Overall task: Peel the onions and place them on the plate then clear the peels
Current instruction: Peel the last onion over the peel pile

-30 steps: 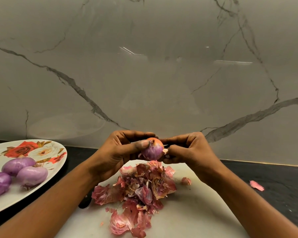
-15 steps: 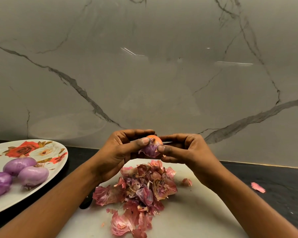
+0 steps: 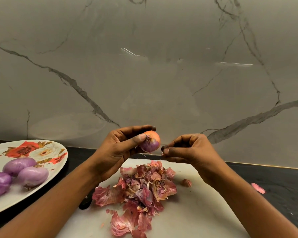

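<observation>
Head view shows your left hand (image 3: 117,150) gripping the partly peeled onion (image 3: 150,142) between thumb and curled fingers, raised above the white cutting board (image 3: 205,212). Your right hand (image 3: 187,150) sits just beside the onion without touching it, fingers curled, thumb and forefinger pinching a tiny scrap of peel (image 3: 162,154). A pile of peels (image 3: 141,188) lies on the board below, and three peeled onions (image 3: 24,170) rest on the floral plate (image 3: 15,201) at your left.

Plate (image 3: 14,194) partly off-frame, plus dark object (image 3: 84,204), perhaps knife.
</observation>
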Tool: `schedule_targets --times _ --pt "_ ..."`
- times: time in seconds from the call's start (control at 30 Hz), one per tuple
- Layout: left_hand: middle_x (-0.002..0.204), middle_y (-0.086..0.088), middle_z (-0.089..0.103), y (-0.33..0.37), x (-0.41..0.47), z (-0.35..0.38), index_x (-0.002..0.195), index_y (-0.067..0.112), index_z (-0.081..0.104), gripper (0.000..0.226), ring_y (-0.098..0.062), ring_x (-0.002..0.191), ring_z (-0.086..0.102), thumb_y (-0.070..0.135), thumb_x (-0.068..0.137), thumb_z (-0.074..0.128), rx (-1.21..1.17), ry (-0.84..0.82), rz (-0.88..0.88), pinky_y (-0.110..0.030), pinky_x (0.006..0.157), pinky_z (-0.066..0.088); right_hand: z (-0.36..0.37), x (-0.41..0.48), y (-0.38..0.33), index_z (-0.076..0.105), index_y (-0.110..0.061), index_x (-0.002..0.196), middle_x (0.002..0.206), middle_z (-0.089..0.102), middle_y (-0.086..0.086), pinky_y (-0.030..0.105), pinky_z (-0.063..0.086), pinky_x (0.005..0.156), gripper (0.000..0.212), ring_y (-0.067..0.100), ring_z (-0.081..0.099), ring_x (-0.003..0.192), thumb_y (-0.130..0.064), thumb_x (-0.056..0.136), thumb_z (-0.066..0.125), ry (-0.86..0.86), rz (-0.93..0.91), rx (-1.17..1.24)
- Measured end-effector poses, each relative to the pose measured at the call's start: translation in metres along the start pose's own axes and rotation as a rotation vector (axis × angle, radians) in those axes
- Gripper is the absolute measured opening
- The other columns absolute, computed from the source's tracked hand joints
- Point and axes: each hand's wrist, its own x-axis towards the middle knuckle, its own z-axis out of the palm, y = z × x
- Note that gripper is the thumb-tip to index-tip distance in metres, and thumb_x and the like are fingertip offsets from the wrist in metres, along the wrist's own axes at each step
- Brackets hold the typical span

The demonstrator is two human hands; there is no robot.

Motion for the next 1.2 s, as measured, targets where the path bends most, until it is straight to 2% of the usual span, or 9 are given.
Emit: schedule_targets --times 0.13,0.3,0.43,0.57,0.67,0.8,0.9,1.07,1.2 --pt "0.137 -0.005 0.071 0.0 -0.001 0.001 0.134 0.007 0.068 0.039 -0.029 0.127 0.067 0.013 0.097 0.06 0.038 -0.048 -0.013 -0.041 0.103 0.059 0.002 -0.002 -0.001 0.077 -0.002 0.107 0.099 0.081 0.015 0.037 0.066 0.085 0.029 0.032 0.08 0.094 0.007 0.08 0.082 -0.069 0.011 -0.005" --pt "0.134 -0.011 0.072 0.0 -0.003 0.002 0.133 0.002 0.065 0.038 -0.03 0.125 0.068 0.01 0.096 0.062 0.053 -0.09 -0.033 -0.038 0.095 0.062 0.003 -0.003 -0.006 0.073 -0.008 0.121 0.104 0.08 0.018 0.039 0.066 0.084 0.047 0.037 0.079 0.094 -0.022 0.077 0.083 -0.111 0.013 0.082" --pt "0.125 -0.013 0.075 -0.001 -0.004 0.003 0.126 0.002 0.067 0.041 -0.031 0.115 0.073 0.012 0.086 0.072 0.105 -0.074 -0.037 -0.036 0.091 0.063 0.006 -0.004 -0.004 0.074 -0.009 0.12 0.102 0.081 0.015 0.044 0.065 0.087 0.046 0.035 0.079 0.091 -0.028 0.079 0.083 -0.112 -0.002 0.012" --pt "0.119 -0.012 0.077 -0.003 -0.003 0.002 0.121 0.004 0.072 0.041 -0.032 0.109 0.075 0.015 0.081 0.076 0.161 -0.041 -0.043 -0.037 0.088 0.064 0.008 -0.006 -0.002 0.076 -0.009 0.117 0.1 0.082 0.011 0.041 0.066 0.084 0.033 0.031 0.08 0.09 -0.019 0.086 0.082 -0.109 -0.041 -0.057" --pt "0.117 -0.012 0.078 -0.004 -0.003 0.001 0.119 0.003 0.074 0.041 -0.032 0.107 0.076 0.015 0.08 0.077 0.174 -0.021 -0.044 -0.037 0.087 0.064 0.01 -0.007 -0.002 0.078 -0.012 0.116 0.099 0.082 0.008 0.042 0.067 0.083 0.032 0.029 0.081 0.089 -0.018 0.085 0.082 -0.103 -0.081 -0.092" --pt "0.117 -0.014 0.078 -0.005 -0.002 0.0 0.12 0.003 0.075 0.039 -0.033 0.108 0.076 0.015 0.082 0.077 0.193 -0.009 -0.047 -0.04 0.088 0.064 0.012 -0.007 0.0 0.079 -0.015 0.116 0.097 0.083 0.005 0.038 0.067 0.078 0.026 0.025 0.081 0.087 -0.007 0.091 0.079 -0.089 -0.149 -0.162" --pt "0.117 -0.013 0.078 -0.005 -0.003 0.0 0.119 0.005 0.076 0.039 -0.033 0.109 0.075 0.016 0.082 0.078 0.219 -0.019 -0.05 -0.041 0.09 0.064 0.013 -0.007 0.002 0.079 -0.018 0.113 0.096 0.083 0.003 0.036 0.067 0.076 0.027 0.023 0.081 0.086 -0.004 0.091 0.077 -0.084 -0.167 -0.197" --pt "0.113 -0.016 0.079 -0.003 -0.003 0.002 0.114 0.002 0.077 0.036 -0.033 0.105 0.076 0.014 0.08 0.076 0.137 0.018 -0.052 -0.036 0.082 0.065 0.013 -0.005 0.004 0.08 -0.02 0.11 0.093 0.083 0.002 0.031 0.066 0.075 0.033 0.023 0.08 0.082 0.005 0.093 0.068 -0.038 -0.191 -0.206" --pt "0.113 -0.015 0.079 -0.003 -0.002 0.002 0.114 0.001 0.076 0.036 -0.032 0.104 0.077 0.013 0.081 0.076 0.146 0.027 -0.049 -0.034 0.081 0.065 0.013 -0.004 0.004 0.079 -0.016 0.115 0.097 0.083 0.004 0.034 0.066 0.079 0.032 0.024 0.081 0.088 0.004 0.096 0.064 -0.061 -0.158 -0.173"
